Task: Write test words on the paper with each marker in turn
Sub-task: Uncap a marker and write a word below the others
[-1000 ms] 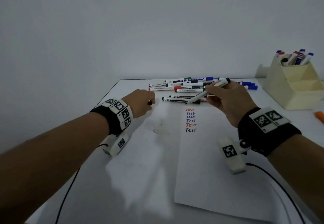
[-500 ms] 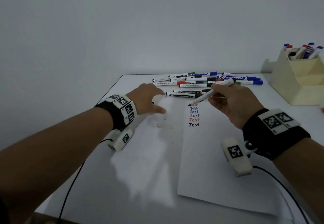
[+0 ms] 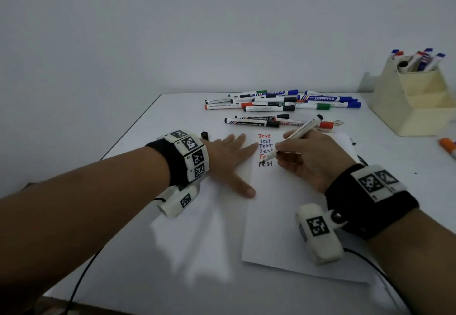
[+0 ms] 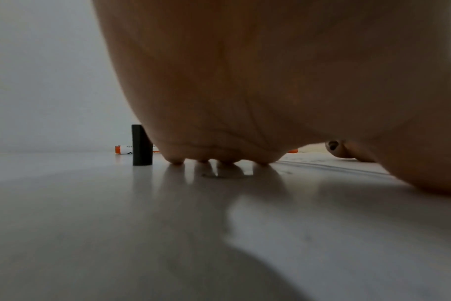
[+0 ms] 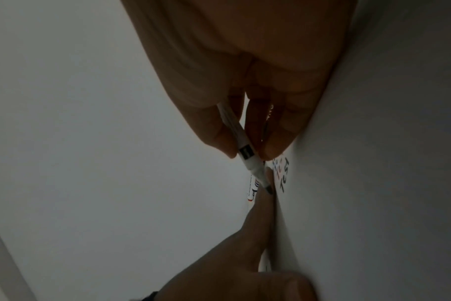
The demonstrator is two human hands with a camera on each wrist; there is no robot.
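- Presently, table (image 3: 172, 253) is carrying every item in view; it is white and is backing onto a plain wall.
- Paper (image 3: 283, 216) is lying flat on the table's right half, with a column of six words reading "Test" (image 3: 265, 141) in red, blue and black near its far left corner.
- Organiser (image 3: 414, 107) is standing at the far right corner, beige and stepped, with several markers sticking up from its tallest compartment.
- Left hand (image 3: 229, 156) is lying palm down with fingers straight and spread; the fingertips are pressing along the paper's left edge, just beside the written words. In the left wrist view the fingertips (image 4: 176, 160) are touching the surface.
- Right hand (image 3: 311, 161) is resting on the paper and pinching a marker (image 3: 296, 134) between thumb and curled fingers, in a writing hold.
- That marker is tilting, its black end pointing up and away, its bare tip (image 3: 263, 161) sitting at the lower words of the column. Whether the tip is touching the paper cannot be told.
- Pile (image 3: 281, 102) of loose markers is lying at the table's far side, beyond the paper, with blue, green, black and red caps.
- Orange marker (image 3: 447, 146) is lying at the right edge, near the organiser.
- Black cap (image 4: 141, 145) is standing upright on the table just beside the left hand's outer fingers.
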